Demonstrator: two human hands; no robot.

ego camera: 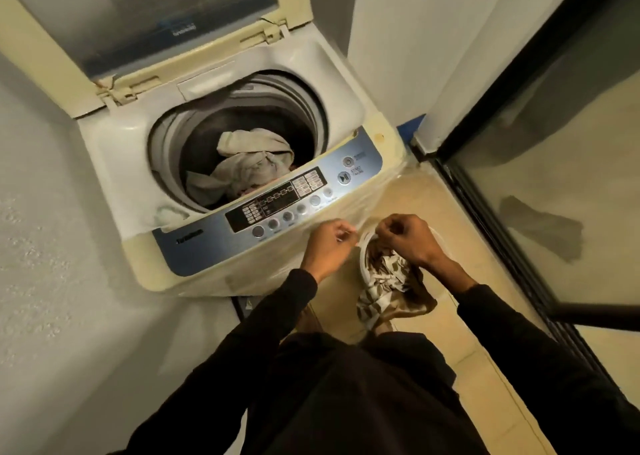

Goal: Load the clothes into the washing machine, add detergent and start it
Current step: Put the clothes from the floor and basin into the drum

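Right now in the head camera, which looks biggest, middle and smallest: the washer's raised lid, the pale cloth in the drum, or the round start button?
1. Raised cream lid, biggest.
2. Pale crumpled cloth in the drum.
3. Round silver start button, smallest by far.

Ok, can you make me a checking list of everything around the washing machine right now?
Surface: tan tiled floor, bare where visible.
Job's things: washing machine with lid up; pale clothes in the drum; basket of striped clothes on the floor in front.
Clutter: nothing seen.
Hands: left hand pinches something small and white at the basket rim; right hand is curled over the basket, what it holds unclear.
Cables: nothing seen.
Surroundings: grey wall on the left, glass door on the right.
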